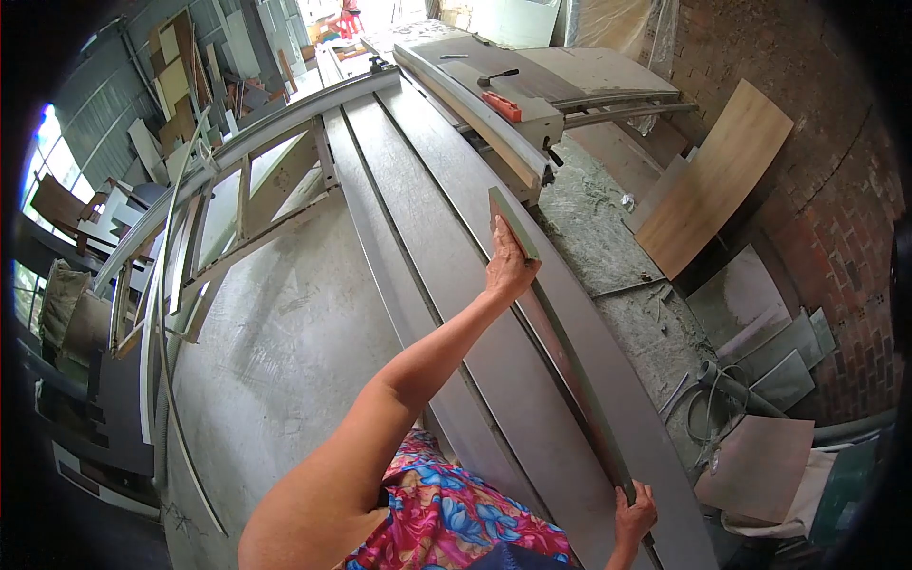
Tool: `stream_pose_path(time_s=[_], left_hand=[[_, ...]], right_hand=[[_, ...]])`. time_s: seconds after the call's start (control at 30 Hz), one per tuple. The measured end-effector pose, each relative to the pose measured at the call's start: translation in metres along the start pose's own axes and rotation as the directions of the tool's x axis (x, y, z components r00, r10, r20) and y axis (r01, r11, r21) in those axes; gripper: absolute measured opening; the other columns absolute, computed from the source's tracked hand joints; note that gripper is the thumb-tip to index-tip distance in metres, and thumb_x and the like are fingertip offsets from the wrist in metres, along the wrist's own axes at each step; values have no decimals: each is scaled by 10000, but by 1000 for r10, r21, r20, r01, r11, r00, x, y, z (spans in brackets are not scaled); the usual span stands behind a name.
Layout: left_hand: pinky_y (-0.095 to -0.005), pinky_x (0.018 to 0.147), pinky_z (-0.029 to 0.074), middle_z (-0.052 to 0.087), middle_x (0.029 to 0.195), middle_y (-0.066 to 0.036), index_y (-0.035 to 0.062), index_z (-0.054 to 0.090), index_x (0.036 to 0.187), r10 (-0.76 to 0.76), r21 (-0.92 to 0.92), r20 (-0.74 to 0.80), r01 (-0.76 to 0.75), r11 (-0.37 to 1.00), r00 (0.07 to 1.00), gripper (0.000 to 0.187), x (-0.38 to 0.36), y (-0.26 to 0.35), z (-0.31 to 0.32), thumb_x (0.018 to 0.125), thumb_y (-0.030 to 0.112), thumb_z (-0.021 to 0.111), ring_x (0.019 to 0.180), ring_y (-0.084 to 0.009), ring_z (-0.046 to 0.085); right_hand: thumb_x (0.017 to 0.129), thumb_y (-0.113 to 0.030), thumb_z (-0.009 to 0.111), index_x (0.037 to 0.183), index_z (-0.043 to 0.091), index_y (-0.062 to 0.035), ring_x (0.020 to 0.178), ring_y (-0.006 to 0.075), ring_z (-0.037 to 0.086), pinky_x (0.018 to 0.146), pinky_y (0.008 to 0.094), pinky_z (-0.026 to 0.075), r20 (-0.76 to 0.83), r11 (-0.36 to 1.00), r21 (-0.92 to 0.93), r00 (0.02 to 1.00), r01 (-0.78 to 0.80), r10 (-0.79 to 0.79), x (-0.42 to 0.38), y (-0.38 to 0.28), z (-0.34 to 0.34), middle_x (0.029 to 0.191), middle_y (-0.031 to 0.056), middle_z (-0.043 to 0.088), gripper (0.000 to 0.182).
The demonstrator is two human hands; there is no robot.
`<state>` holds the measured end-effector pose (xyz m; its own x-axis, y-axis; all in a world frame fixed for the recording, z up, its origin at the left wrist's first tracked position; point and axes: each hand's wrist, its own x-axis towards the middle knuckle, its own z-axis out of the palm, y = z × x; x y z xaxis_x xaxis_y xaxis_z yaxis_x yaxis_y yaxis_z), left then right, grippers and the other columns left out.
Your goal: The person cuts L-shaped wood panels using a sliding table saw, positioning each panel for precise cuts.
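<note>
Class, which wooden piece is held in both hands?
The long narrow grey-green wooden strip on the saw table; the broad tan board leans untouched against the brick wall.

Counted at the saw surface

Two hands, the left hand [510, 269] and the right hand [634, 514], hold one long narrow strip [560, 351]. One saw surface [446, 285] lies under it, one red-handled tool [502, 105] rests further along, and one large wooden board [712, 190] leans against the brick wall.
</note>
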<state>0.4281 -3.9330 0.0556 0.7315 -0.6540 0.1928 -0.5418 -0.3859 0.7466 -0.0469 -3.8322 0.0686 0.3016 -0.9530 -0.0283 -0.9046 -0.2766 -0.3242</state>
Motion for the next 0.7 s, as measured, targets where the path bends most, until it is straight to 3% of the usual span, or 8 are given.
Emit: stream_pose_path(time_s=[0.13, 0.23, 0.33, 0.43, 0.53, 0.63, 0.7], left_hand=[[-441, 906, 444, 301, 1336, -303, 3, -106, 1398, 28, 11, -4, -28, 1000, 1000, 996, 5, 0, -3, 797, 309, 627, 1140, -419, 464], [-443, 931, 427, 293, 1348, -305, 15, -100, 1402, -56, 7, 59, 56, 998, 997, 976, 5, 3, -10, 821, 343, 613, 1180, -419, 430], [-451, 906, 439, 365, 1300, -303, 39, -52, 1409, -36, -54, -13, 36, 998, 999, 889, 3, -9, -4, 849, 316, 581, 1147, -425, 458], [-443, 831, 479, 390, 1305, -259, 10, -57, 1407, -148, -25, 28, 149, 989, 989, 857, 10, -16, -6, 868, 311, 537, 1064, -400, 529], [-445, 823, 478, 420, 1289, -254, 17, -75, 1406, -157, -70, 54, 161, 984, 986, 831, 10, -13, -16, 886, 295, 512, 1041, -396, 544], [-456, 811, 477, 425, 1285, -262, 26, -72, 1408, -80, -75, -8, 79, 994, 997, 817, 16, -28, -3, 892, 285, 506, 1012, -394, 556], [-459, 788, 482, 494, 1197, -263, 23, -64, 1406, -65, -123, -47, 59, 991, 997, 802, 16, -35, 6, 896, 280, 499, 962, -398, 576]], right_hand=[[763, -274, 681, 981, 620, -54, 816, 322, 592, 680, 410, 460, -1, 1000, -26, 1000, 8, -8, 5, -8, 0, 866, 112, 586, 316], [766, -275, 684, 997, 627, -85, 860, 297, 591, 684, 406, 468, 34, 999, -29, 999, -36, 37, 9, -18, -5, 906, 84, 594, 305], [758, -237, 691, 1016, 625, -94, 880, 293, 584, 706, 400, 466, -12, 1000, -16, 1000, -2, 2, 12, -23, 3, 933, 74, 591, 303], [741, -198, 703, 1030, 626, -105, 898, 287, 579, 728, 397, 463, -43, 999, -24, 998, 38, -39, 15, -34, 9, 955, 63, 590, 313], [729, -177, 710, 1046, 629, -114, 915, 281, 574, 752, 396, 462, -38, 999, 7, 998, 44, -44, 17, -38, 12, 982, 54, 586, 332], [727, -167, 710, 1084, 617, -119, 952, 273, 565, 784, 394, 462, 36, 998, 51, 999, 25, -27, 18, -39, 5, 1029, 60, 571, 372], [730, -166, 706, 1129, 597, -124, 980, 274, 554, 814, 391, 456, 94, 997, 56, 994, 46, -51, 17, -38, -1, 1061, 67, 557, 416]])
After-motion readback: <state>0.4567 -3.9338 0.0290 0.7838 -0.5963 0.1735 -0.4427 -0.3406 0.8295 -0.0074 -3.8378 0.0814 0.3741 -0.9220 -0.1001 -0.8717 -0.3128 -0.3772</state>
